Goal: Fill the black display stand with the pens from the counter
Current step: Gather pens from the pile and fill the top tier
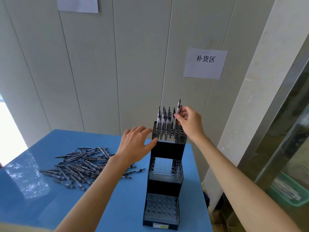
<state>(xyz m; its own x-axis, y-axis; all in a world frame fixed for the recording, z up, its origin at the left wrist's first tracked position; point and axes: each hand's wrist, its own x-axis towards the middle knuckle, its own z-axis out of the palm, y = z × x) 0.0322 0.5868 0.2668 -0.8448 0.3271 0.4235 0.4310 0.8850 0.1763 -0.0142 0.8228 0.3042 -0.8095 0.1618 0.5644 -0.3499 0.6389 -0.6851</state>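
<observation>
Upright pens [164, 117] crowd top tier; lower tiers [164, 166] unobstructed (holes w/o pens).

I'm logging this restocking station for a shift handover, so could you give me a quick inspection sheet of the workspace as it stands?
Surface: blue counter, glossy with window glare at its left.
Job's things: black display stand with three tiers; only the top tier holds standing pens; the middle and bottom tiers show empty holes. Loose pens piled on the counter to the left.
Clutter: nothing seen.
Hands: left hand rests open against the stand's top left edge; right hand pinches a pen over the top tier.
Cables: nothing seen.
Surroundings: panelled wall with paper sign; green tray at right.
</observation>
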